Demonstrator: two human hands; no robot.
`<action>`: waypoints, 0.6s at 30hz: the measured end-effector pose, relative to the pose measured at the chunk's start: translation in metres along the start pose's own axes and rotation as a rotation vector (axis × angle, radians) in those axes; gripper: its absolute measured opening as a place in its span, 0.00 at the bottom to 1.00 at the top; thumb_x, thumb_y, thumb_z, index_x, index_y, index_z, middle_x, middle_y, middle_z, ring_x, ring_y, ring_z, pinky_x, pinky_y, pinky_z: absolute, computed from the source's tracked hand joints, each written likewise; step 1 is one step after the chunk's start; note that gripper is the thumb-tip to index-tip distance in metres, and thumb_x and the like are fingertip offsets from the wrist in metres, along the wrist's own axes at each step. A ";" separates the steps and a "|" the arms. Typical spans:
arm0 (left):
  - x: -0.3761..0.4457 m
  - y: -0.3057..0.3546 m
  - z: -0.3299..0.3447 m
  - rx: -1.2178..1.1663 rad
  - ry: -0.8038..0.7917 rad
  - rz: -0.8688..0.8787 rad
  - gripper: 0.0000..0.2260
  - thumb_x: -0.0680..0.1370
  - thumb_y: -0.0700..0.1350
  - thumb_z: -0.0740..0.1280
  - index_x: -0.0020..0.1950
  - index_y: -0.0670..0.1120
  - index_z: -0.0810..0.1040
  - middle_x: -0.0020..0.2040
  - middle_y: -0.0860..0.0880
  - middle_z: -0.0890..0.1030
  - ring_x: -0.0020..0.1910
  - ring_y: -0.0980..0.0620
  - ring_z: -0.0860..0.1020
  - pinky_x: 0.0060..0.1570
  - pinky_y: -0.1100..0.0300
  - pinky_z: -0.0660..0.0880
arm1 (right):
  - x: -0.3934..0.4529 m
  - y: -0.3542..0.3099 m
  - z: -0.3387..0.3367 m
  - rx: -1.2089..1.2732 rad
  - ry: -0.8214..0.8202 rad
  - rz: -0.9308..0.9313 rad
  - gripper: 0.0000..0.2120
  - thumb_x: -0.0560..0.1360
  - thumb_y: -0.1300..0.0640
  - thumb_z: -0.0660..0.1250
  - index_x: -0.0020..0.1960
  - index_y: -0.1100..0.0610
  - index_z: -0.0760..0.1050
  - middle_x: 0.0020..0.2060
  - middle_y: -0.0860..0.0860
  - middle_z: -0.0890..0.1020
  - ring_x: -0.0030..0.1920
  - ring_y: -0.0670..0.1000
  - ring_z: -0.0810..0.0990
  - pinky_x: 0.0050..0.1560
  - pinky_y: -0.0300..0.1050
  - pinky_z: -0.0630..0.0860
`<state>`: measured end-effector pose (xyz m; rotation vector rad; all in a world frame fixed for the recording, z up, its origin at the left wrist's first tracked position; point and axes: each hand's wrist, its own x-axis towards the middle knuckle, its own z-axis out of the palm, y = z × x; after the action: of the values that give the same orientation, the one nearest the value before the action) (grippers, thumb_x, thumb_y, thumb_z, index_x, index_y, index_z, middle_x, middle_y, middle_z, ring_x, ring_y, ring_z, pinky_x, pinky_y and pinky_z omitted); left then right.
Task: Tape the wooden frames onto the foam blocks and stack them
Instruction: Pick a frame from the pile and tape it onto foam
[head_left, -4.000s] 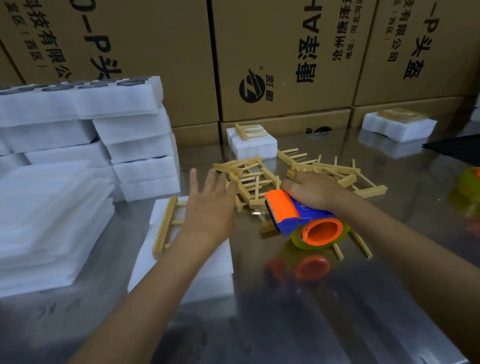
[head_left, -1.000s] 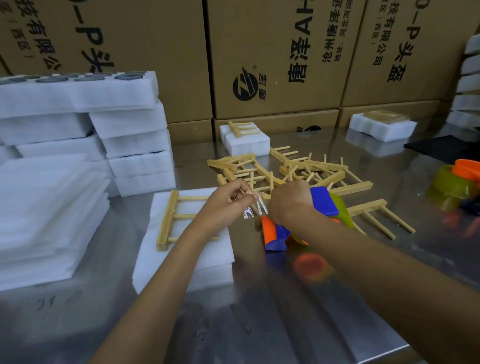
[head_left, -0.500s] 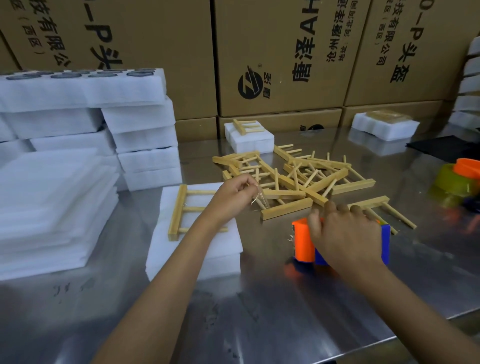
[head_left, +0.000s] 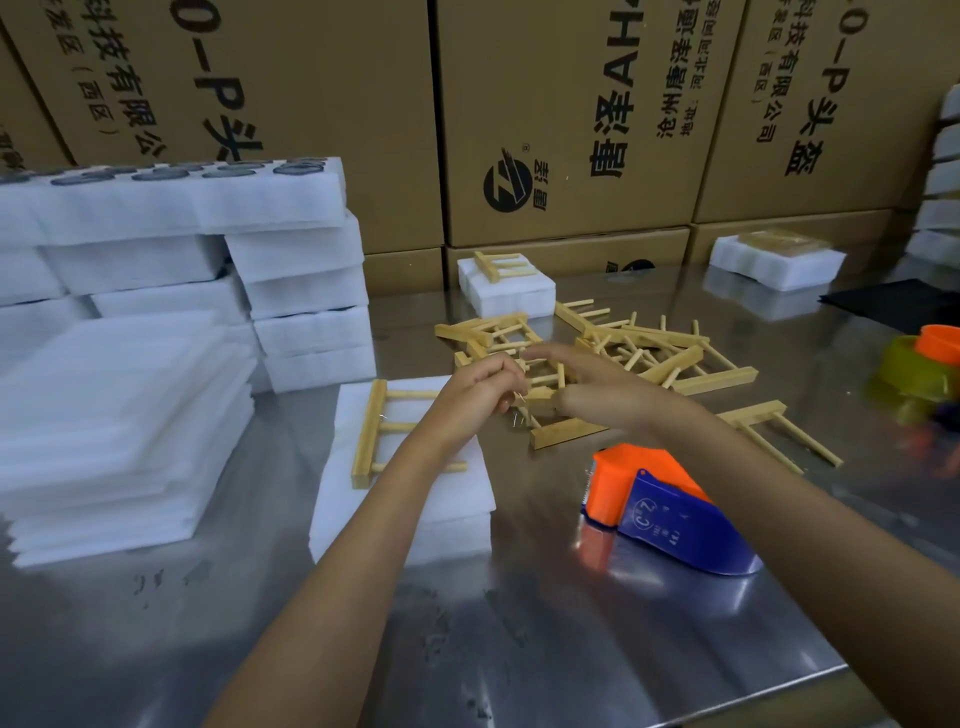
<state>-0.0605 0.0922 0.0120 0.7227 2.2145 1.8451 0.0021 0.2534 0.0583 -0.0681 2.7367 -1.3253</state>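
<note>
My left hand (head_left: 480, 387) pinching clear tape piece (head_left: 519, 402); right hand (head_left: 597, 395), fingers loose, now leaving tape dispenser (head_left: 660, 512) on steel table (head_left: 519, 649), reaching for tape. Next: taping wooden frame (head_left: 387, 431) onto foam block (head_left: 415, 499).

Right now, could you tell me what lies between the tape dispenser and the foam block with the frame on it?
In the head view, only bare metal table separates the tape dispenser from the foam block.

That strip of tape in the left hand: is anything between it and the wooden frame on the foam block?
Nothing visible does. The left hand pinches a clear tape strip just right of the wooden frame lying on the foam block. Only the person's own forearm crosses over the frame's rungs.
</note>
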 end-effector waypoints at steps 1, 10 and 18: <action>0.000 0.000 0.000 -0.005 0.004 -0.005 0.11 0.78 0.38 0.63 0.37 0.48 0.77 0.33 0.56 0.76 0.32 0.58 0.71 0.29 0.74 0.66 | 0.007 -0.004 0.002 0.011 -0.037 -0.002 0.28 0.74 0.68 0.59 0.69 0.45 0.71 0.65 0.45 0.70 0.61 0.47 0.69 0.51 0.37 0.72; 0.004 -0.008 0.003 0.100 0.058 -0.029 0.07 0.73 0.45 0.64 0.36 0.52 0.79 0.33 0.53 0.76 0.33 0.55 0.73 0.37 0.61 0.69 | 0.035 -0.008 -0.019 -0.283 -0.015 0.126 0.15 0.74 0.48 0.68 0.50 0.60 0.82 0.50 0.56 0.79 0.55 0.54 0.77 0.46 0.44 0.70; 0.006 -0.013 0.008 0.343 0.121 -0.063 0.10 0.77 0.47 0.61 0.41 0.49 0.80 0.38 0.54 0.81 0.38 0.55 0.76 0.37 0.60 0.70 | 0.036 -0.001 -0.028 -0.237 -0.118 0.224 0.06 0.78 0.57 0.67 0.46 0.59 0.79 0.37 0.53 0.86 0.37 0.50 0.85 0.40 0.42 0.80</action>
<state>-0.0656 0.1003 -0.0015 0.5981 2.6364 1.5332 -0.0365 0.2713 0.0735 0.1346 2.6922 -0.9077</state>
